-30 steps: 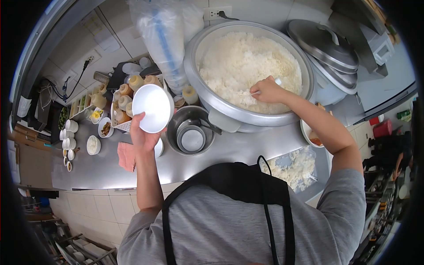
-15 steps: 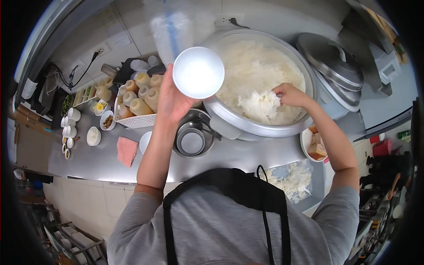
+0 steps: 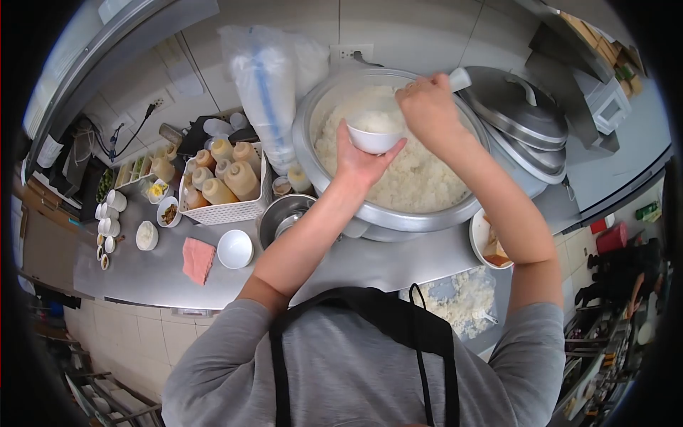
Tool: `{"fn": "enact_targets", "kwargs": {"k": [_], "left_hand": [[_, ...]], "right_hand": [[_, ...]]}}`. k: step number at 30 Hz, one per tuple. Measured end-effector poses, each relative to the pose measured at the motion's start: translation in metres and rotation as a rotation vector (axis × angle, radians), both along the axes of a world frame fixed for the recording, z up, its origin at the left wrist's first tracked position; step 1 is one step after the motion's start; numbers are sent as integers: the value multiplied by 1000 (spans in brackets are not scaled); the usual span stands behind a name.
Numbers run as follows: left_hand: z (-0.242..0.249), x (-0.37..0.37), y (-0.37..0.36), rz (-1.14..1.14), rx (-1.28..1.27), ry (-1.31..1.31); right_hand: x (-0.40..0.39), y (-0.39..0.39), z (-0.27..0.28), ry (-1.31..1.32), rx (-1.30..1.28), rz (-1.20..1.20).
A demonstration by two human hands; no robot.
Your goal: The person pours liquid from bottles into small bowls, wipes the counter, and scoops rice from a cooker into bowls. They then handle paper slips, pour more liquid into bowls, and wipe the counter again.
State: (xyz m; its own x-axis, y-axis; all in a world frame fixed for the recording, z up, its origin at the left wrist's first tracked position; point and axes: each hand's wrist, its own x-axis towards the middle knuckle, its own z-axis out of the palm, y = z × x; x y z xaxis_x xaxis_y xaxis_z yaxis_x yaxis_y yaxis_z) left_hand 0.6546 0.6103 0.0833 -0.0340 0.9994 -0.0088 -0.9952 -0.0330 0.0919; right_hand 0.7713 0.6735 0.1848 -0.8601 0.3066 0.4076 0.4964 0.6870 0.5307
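Observation:
My left hand (image 3: 361,158) holds a small white bowl (image 3: 375,141) from below, over the near left part of a large metal pot (image 3: 404,220). White rice (image 3: 376,122) shows in the bowl. Closed around a utensil, my right hand (image 3: 429,107) is just right of the bowl, above the pot; a pale handle end (image 3: 459,79) sticks out past the fist. The utensil's other end is hidden by the hand. Cooked rice (image 3: 420,188) fills much of the pot.
A white basket (image 3: 228,212) of sauce bottles, a metal bowl (image 3: 269,224), an empty white bowl (image 3: 235,249) and a pink cloth (image 3: 198,260) lie left. Large lids (image 3: 514,107) rest right of the pot. A tray (image 3: 502,292) of rice is near my body.
The bowl in my left hand has moved right over the pot, and rice now shows in it. My right hand has risen from the rice to beside the bowl.

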Motion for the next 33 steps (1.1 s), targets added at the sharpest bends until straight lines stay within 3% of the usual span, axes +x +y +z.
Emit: {"fn": "enact_targets", "kwargs": {"k": [2,6,9,11,12,14,15,17,20,33], "left_hand": [[2,-4,4,52,-11,-40],[5,-19,0,92,-30,55],[16,-28,-14,109,-74,167],[19,-35,-24,113,-92,195],[21,-41,-28,144,-107,223],[25,-50,-34,166,-121,256],[26,-53,-37,167,-107,257],[29,-56,-40,168,-97,253],[31,-60,-43,168,-83,233],[35,-64,-37,104,9,203]], "right_hand": [[6,-5,15,201,37,-3],[4,-14,-4,93,73,116],[13,18,-1,177,-118,67],[19,44,-23,135,-180,-209],[18,47,-45,132,-187,-215],[15,53,-93,-323,-278,-384],[14,54,-110,-324,-282,-389],[9,44,-128,-302,-492,-269],[6,33,-129,-268,-598,-177],[16,-18,-114,-133,-916,-18]]}}
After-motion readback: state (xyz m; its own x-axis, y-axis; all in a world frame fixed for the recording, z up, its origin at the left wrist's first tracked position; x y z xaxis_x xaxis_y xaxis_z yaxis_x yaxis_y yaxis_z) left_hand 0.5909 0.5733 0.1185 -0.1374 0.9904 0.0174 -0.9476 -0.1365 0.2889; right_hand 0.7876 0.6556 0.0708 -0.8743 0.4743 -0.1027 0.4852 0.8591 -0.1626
